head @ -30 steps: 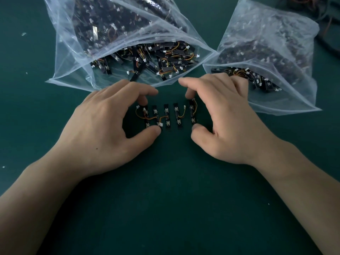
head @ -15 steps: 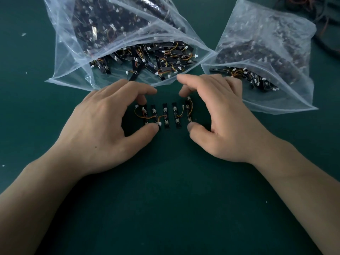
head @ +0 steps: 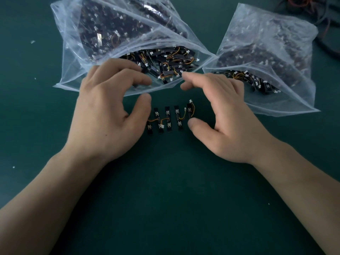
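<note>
Comparing with one second ago, both hands have drawn back from the row they were bracketing. On the green mat (head: pixel 165 199), the left hand (head: pixel 108 115) is slack, with fingers loosely curved and spread, holding nothing; its thumb hides part of the leftmost strip. The right hand (head: pixel 226 118) is likewise empty, its thumb tip just beside the rightmost strip's near end. Between them the row of wired strips (head: pixel 169 119) lies in the same arrangement, five side by side. Beyond, the left hand's fingertips now overlap the left bag (head: pixel 70 57). The right bag (head: pixel 294 100) lies beside it, with cables (head: pixel 312 8) at far right.

Electronics workshop: bags of small boards (head: pixel 165 65) on green mat (head: pixel 165 199).
</note>
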A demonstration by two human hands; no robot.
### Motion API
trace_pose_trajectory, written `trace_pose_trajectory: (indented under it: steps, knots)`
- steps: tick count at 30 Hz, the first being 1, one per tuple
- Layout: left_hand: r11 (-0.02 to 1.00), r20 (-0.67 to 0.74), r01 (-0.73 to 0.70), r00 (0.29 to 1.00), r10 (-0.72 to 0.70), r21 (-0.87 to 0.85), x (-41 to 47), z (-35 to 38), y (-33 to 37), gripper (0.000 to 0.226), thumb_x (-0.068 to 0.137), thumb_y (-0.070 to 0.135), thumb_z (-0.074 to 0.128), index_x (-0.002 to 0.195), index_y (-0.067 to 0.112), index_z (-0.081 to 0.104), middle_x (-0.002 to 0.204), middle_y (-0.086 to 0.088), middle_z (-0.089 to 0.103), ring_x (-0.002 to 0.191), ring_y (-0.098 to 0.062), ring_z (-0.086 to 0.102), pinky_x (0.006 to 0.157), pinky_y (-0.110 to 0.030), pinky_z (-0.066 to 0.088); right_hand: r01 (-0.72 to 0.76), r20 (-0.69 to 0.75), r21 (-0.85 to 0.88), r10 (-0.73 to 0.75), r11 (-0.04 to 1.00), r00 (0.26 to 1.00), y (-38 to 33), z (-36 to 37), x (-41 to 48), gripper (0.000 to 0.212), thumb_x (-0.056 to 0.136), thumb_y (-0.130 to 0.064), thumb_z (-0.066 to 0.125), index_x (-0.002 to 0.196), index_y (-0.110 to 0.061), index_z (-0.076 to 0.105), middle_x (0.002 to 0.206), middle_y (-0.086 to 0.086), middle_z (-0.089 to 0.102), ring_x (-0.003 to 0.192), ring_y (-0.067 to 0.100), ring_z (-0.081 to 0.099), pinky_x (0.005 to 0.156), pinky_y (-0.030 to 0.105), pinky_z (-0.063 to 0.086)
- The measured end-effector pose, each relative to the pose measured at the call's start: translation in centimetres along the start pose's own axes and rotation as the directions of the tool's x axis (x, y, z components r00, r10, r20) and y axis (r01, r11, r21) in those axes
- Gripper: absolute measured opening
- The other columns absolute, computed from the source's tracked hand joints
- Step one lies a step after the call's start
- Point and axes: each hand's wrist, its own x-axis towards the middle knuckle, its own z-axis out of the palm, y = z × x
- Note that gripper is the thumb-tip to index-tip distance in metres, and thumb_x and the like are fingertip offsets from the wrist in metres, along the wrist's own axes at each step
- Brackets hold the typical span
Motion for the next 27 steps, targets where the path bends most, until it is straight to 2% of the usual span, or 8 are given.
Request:
trace_pose_trajectory:
  steps: [2, 7, 11, 13, 17, 23, 27]
  knots:
    - [1.000, -0.003, 0.011, 1.000, -0.011, 0.026, 1.0, 0.4, 0.1, 0.027, 0.098, 0.021, 0.059, 0.117, 0.011, 0.076, 0.127, 0.000, 0.067, 0.118, -0.023, 0.062, 0.106, -0.045, 0.048, 0.006, -0.041, 0.008, -0.006, 1.000, 0.999, 0.0, -0.1, 0.0, 0.066, 0.090, -0.024, 0.063, 0.153, -0.019, 0.043, 0.139, -0.015, 0.054, 0.136, 0.006, 0.044, 0.118, 0.028, 0.015]
    - [0.994, -0.020, 0.062, 0.998, -0.060, 0.094, 4.3, 1.6, -0.1, 0.037, 0.099, 0.004, 0.050, 0.126, 0.010, 0.075, 0.130, -0.004, 0.070, 0.123, -0.022, 0.063, 0.105, -0.029, 0.047, -0.014, -0.101, 0.052, 0.020, 0.999, 0.995, 0.1, 0.0, -0.2, 0.058, 0.094, -0.021, 0.060, 0.151, -0.018, 0.046, 0.137, -0.013, 0.058, 0.136, 0.006, 0.046, 0.118, 0.027, 0.016]
    - [0.963, 0.007, 0.124, 0.992, -0.129, 0.239, 5.2, 1.8, -0.7, 0.036, 0.102, 0.029, 0.061, 0.136, 0.020, 0.068, 0.124, -0.007, 0.074, 0.117, -0.033, 0.065, 0.098, -0.044, 0.051, -0.020, -0.125, 0.064, 0.028, 0.998, 0.992, 0.2, 0.0, -0.3, 0.056, 0.096, -0.021, 0.060, 0.150, -0.019, 0.047, 0.136, -0.013, 0.058, 0.135, 0.005, 0.047, 0.119, 0.029, 0.017]
    - [0.942, 0.046, 0.149, 0.984, -0.171, 0.302, 5.0, 1.7, -0.8, 0.036, 0.100, 0.040, 0.063, 0.133, 0.025, 0.068, 0.117, -0.006, 0.075, 0.111, -0.036, 0.065, 0.089, -0.045, 0.051, -0.021, -0.130, 0.064, 0.029, 0.998, 0.991, 0.2, 0.1, -0.2, 0.055, 0.096, -0.022, 0.060, 0.149, -0.019, 0.047, 0.135, -0.013, 0.059, 0.134, 0.005, 0.047, 0.118, 0.030, 0.018]
    - [0.948, 0.061, 0.192, 0.975, -0.213, 0.253, 5.2, 1.6, -1.5, 0.021, 0.099, 0.035, 0.065, 0.117, 0.028, 0.074, 0.107, 0.004, 0.073, 0.103, -0.028, 0.064, 0.084, -0.044, 0.055, -0.027, -0.119, 0.051, 0.033, 0.998, 0.992, 0.2, 0.3, -0.1, 0.054, 0.097, -0.026, 0.060, 0.150, -0.020, 0.047, 0.135, -0.013, 0.059, 0.134, 0.005, 0.047, 0.119, 0.031, 0.019]
    - [0.967, 0.045, 0.198, 0.977, -0.208, 0.163, 5.2, 2.1, -2.6, 0.015, 0.100, 0.023, 0.068, 0.112, 0.025, 0.076, 0.095, 0.012, 0.065, 0.088, -0.010, 0.055, 0.080, -0.027, 0.042, -0.020, -0.115, 0.029, 0.023, 0.999, 0.993, 0.2, 0.3, 0.0, 0.054, 0.099, -0.029, 0.059, 0.150, -0.019, 0.047, 0.135, -0.013, 0.059, 0.134, 0.008, 0.048, 0.119, 0.033, 0.019]
    - [0.987, 0.008, 0.124, 0.992, -0.126, 0.104, 5.0, 1.9, -2.3, 0.014, 0.098, 0.020, 0.072, 0.109, 0.021, 0.079, 0.088, 0.013, 0.064, 0.076, 0.000, 0.052, 0.071, 0.003, 0.036, -0.020, -0.117, 0.031, 0.023, 0.999, 0.993, 0.3, 0.3, -0.1, 0.053, 0.100, -0.031, 0.059, 0.150, -0.019, 0.047, 0.135, -0.013, 0.059, 0.134, 0.008, 0.048, 0.119, 0.032, 0.019]
